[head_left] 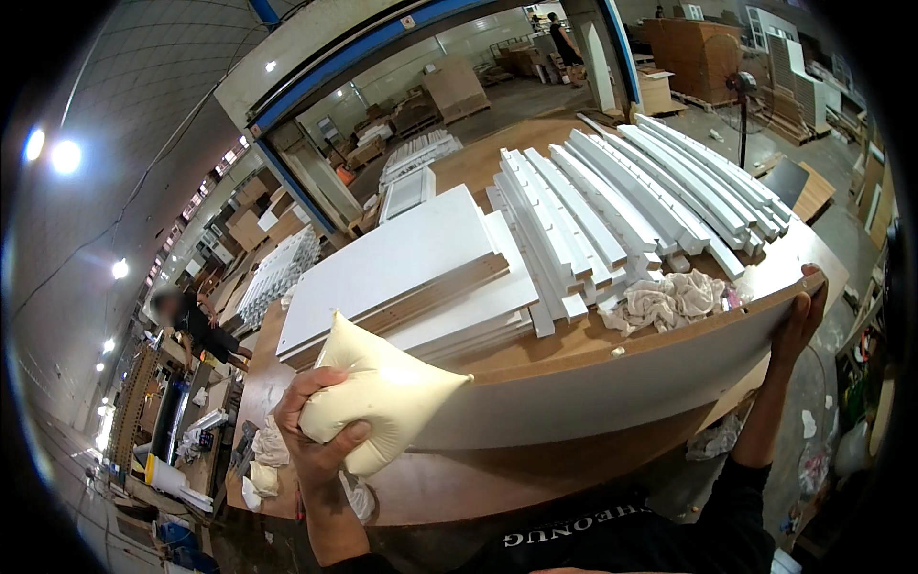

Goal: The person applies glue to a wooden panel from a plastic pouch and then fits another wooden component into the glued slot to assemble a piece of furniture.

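Cream bag — clasped in the left grip, bulging out rightward.

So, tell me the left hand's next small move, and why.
Probably a gentle squeeze: the left hand grips a plump cream bag whose pointed tip appears close to the brown upper edge of the white panel, while the right hand holds that panel's right end.
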Demonstrator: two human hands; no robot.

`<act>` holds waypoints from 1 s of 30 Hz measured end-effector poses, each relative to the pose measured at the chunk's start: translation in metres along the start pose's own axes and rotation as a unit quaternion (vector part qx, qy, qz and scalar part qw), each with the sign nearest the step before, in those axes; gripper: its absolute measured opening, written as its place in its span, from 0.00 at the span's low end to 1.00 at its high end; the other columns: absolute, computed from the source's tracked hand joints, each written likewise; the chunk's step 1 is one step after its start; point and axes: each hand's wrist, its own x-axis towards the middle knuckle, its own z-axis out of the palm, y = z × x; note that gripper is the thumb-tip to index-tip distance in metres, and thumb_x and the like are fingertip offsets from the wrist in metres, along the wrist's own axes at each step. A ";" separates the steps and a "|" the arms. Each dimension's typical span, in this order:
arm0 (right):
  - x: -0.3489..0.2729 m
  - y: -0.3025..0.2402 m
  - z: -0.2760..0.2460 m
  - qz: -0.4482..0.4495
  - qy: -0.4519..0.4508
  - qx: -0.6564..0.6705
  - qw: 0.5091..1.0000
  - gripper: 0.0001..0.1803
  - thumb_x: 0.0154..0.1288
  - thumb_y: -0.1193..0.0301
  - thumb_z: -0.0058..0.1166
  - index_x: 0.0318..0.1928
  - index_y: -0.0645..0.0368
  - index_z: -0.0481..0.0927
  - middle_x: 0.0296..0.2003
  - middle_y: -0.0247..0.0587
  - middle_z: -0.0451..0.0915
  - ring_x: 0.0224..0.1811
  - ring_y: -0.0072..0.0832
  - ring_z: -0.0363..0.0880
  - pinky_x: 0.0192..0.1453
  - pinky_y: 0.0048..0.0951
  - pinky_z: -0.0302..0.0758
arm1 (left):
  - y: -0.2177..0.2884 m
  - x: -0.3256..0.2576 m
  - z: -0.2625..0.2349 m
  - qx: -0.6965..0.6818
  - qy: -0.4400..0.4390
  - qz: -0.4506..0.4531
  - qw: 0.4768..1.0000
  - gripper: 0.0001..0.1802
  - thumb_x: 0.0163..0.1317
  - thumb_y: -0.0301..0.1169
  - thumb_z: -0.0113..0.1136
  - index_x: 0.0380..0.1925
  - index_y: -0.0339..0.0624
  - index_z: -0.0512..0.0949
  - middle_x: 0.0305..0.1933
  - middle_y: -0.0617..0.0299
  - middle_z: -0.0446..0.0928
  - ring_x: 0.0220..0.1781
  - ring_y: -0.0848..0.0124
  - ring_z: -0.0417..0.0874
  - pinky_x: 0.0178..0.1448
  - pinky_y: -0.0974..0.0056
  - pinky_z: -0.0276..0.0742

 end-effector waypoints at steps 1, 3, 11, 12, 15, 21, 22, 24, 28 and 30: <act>0.000 -0.001 0.000 0.001 -0.001 0.001 1.000 0.28 0.65 0.49 0.41 0.48 0.64 0.68 0.44 0.41 0.69 0.51 0.30 0.65 0.58 0.31 0.58 | 0.001 0.001 0.000 0.001 -0.003 0.004 1.000 0.27 0.36 0.32 0.72 0.40 0.35 0.75 0.35 0.59 0.77 0.37 0.74 0.77 0.44 0.70 0.72; 0.001 -0.002 -0.001 0.003 -0.002 0.003 1.000 0.28 0.65 0.49 0.41 0.48 0.64 0.68 0.44 0.41 0.69 0.51 0.30 0.65 0.57 0.31 0.58 | 0.003 0.001 0.000 0.011 -0.010 0.006 1.000 0.27 0.36 0.31 0.72 0.40 0.35 0.75 0.36 0.59 0.77 0.37 0.74 0.77 0.44 0.70 0.72; 0.000 0.009 0.001 0.016 -0.011 -0.007 1.000 0.29 0.64 0.48 0.41 0.47 0.64 0.69 0.43 0.40 0.69 0.49 0.29 0.65 0.56 0.29 0.59 | 0.021 -0.009 -0.024 0.045 0.086 0.021 0.995 0.26 0.37 0.32 0.70 0.40 0.34 0.75 0.36 0.58 0.77 0.38 0.72 0.77 0.46 0.68 0.72; 0.000 0.016 -0.003 0.027 -0.012 -0.005 1.000 0.29 0.64 0.47 0.42 0.47 0.64 0.69 0.43 0.40 0.69 0.49 0.29 0.65 0.55 0.29 0.59 | 0.021 -0.010 -0.029 0.046 0.105 0.027 0.993 0.26 0.37 0.32 0.69 0.40 0.34 0.74 0.36 0.58 0.77 0.39 0.72 0.77 0.46 0.68 0.72; -0.001 0.028 -0.006 0.024 -0.003 0.004 1.000 0.29 0.64 0.48 0.43 0.50 0.63 0.69 0.46 0.40 0.70 0.50 0.30 0.66 0.56 0.29 0.60 | 0.029 -0.009 -0.045 0.096 0.101 0.027 0.990 0.27 0.38 0.32 0.68 0.41 0.32 0.74 0.38 0.57 0.77 0.39 0.72 0.76 0.48 0.69 0.71; 0.000 0.038 -0.011 0.022 -0.029 -0.001 0.999 0.23 0.68 0.59 0.41 0.53 0.64 0.67 0.50 0.41 0.70 0.53 0.29 0.66 0.58 0.29 0.60 | 0.026 -0.016 -0.069 0.149 0.104 0.008 0.983 0.25 0.38 0.29 0.67 0.41 0.32 0.76 0.38 0.58 0.77 0.38 0.73 0.76 0.47 0.69 0.71; -0.001 0.039 -0.010 0.027 -0.030 0.000 0.999 0.23 0.68 0.59 0.41 0.54 0.65 0.67 0.50 0.42 0.70 0.53 0.30 0.66 0.59 0.29 0.60 | 0.026 -0.017 -0.071 0.154 0.101 0.007 0.983 0.25 0.39 0.28 0.66 0.41 0.32 0.76 0.37 0.58 0.77 0.38 0.73 0.76 0.47 0.69 0.71; -0.001 0.040 -0.009 0.036 -0.031 -0.002 0.999 0.23 0.69 0.59 0.40 0.54 0.65 0.67 0.51 0.43 0.70 0.55 0.31 0.66 0.60 0.30 0.59 | 0.026 -0.018 -0.073 0.163 0.095 0.005 0.982 0.24 0.40 0.27 0.66 0.41 0.32 0.76 0.37 0.58 0.77 0.38 0.74 0.76 0.46 0.69 0.72; 0.000 0.041 -0.007 0.022 -0.022 -0.010 0.999 0.23 0.69 0.60 0.39 0.54 0.65 0.67 0.52 0.44 0.70 0.56 0.33 0.66 0.61 0.31 0.59 | 0.027 -0.016 -0.068 0.173 0.092 0.014 0.981 0.23 0.41 0.27 0.67 0.41 0.33 0.76 0.37 0.59 0.77 0.38 0.74 0.77 0.45 0.70 0.72; 0.000 0.041 -0.008 0.016 -0.022 -0.021 0.999 0.23 0.69 0.59 0.38 0.54 0.65 0.68 0.51 0.44 0.70 0.55 0.34 0.66 0.61 0.31 0.59 | 0.027 -0.015 -0.067 0.183 0.085 0.018 0.979 0.23 0.41 0.27 0.68 0.41 0.33 0.76 0.37 0.60 0.77 0.38 0.74 0.77 0.46 0.70 0.72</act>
